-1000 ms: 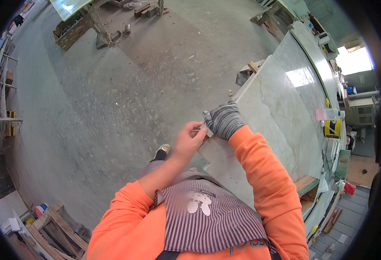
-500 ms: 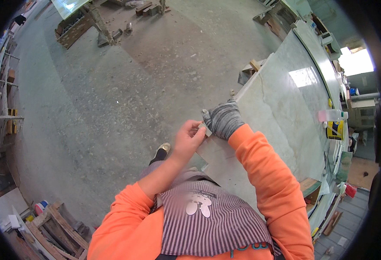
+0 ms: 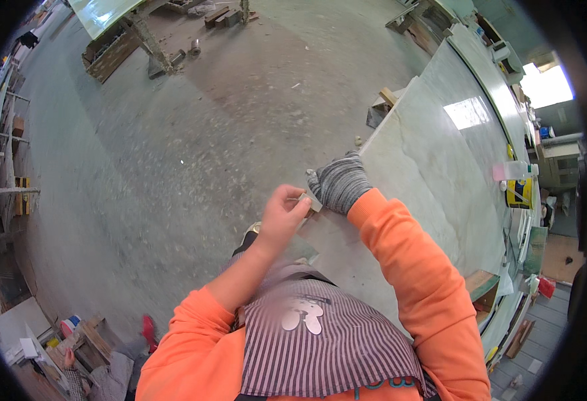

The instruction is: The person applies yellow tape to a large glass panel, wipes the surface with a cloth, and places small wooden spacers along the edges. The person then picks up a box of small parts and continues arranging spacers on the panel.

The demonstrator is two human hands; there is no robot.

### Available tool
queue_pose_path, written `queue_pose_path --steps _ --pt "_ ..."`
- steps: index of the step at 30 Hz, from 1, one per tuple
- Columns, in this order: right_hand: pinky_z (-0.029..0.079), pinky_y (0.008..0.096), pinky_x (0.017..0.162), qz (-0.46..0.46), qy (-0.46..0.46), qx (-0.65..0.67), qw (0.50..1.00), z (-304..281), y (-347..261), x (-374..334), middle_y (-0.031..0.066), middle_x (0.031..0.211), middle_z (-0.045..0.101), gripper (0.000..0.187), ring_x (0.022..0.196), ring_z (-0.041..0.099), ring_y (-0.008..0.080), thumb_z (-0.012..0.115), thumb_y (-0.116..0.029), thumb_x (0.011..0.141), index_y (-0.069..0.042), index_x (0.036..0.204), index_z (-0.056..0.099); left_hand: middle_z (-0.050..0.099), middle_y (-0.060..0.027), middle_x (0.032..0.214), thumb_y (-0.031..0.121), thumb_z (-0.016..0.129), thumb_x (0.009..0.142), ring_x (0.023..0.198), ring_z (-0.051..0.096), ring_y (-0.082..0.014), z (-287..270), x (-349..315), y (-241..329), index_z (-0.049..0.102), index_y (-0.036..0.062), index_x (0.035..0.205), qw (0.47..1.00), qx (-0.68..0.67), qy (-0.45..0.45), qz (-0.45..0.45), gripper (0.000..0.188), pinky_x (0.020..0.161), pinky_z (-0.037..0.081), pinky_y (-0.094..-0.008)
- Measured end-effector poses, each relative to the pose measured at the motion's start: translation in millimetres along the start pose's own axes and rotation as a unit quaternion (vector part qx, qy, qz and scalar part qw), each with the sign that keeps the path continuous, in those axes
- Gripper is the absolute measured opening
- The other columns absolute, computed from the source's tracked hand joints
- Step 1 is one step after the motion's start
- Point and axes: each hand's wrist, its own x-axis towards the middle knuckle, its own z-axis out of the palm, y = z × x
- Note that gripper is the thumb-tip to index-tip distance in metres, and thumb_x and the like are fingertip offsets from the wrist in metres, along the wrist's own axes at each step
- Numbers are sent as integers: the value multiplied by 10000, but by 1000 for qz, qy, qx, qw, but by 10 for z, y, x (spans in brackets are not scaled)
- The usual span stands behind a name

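At the near left edge of a large pale, polished stone-like slab (image 3: pixel 417 160), my bare left hand (image 3: pixel 281 217) is closed, pinching a small pale flat block (image 3: pixel 314 202) between thumb and fingers. My right hand (image 3: pixel 341 183), in a grey knitted glove, is curled right beside the block at the slab's edge. Its thumb points up and the fingers are bent down out of sight, so what they grip cannot be made out. Both hands are close together in front of my striped apron (image 3: pixel 333 341).
A yellow and black tub (image 3: pixel 519 192) and a bottle of pink liquid (image 3: pixel 510 171) stand at the slab's right side. A wooden box (image 3: pixel 111 53) sits far left under another table. At lower left, another person's hand (image 3: pixel 69 359) and patterned sleeve show near wooden frames.
My hands and the block have shifted slightly left. Another person's hand and sleeve and a red object have come into view at the lower left.
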Motion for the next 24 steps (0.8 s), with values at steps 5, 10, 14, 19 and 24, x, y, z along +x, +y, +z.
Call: queue_pose_path --steps 5,10,14,19,24 --pt "397 475 797 2 15 22 1000 53 12 15 97 824 709 340 829 678 286 389 -294 930 -158 923 700 563 -79 980 230 539 943 843 583 -146 7 92 100 476 -6 1086 988 144 -52 -3 283 753 517 -276" --pt "400 483 783 -11 9 15 1000 84 31 38 78 876 715 276 858 683 266 448 -291 906 -170 955 692 513 -107 1062 340 456 986 922 557 -171 81 182 227 430 -22 1147 972 189 -79 -118 398 770 523 -316" --pt "403 500 772 -15 2 26 1000 85 31 43 79 884 715 272 876 681 265 448 -271 919 -160 967 692 510 -115 1069 316 434 1000 938 555 -181 85 155 250 407 -31 1191 974 196 -86 -73 396 774 526 -333" --pt "389 465 795 -3 37 35 999 100 19 22 63 937 722 324 903 678 248 463 -299 904 -135 977 733 531 -133 1045 294 421 1003 911 565 -187 26 118 163 405 -43 1199 971 219 -86 -38 390 755 520 -337" --pt "394 466 802 -1 38 48 998 71 31 1 60 937 722 329 907 679 252 448 -297 917 -146 970 735 564 -187 1029 298 416 1001 921 576 -219 -15 112 87 416 -84 1192 960 265 -82 30 427 792 492 -353"
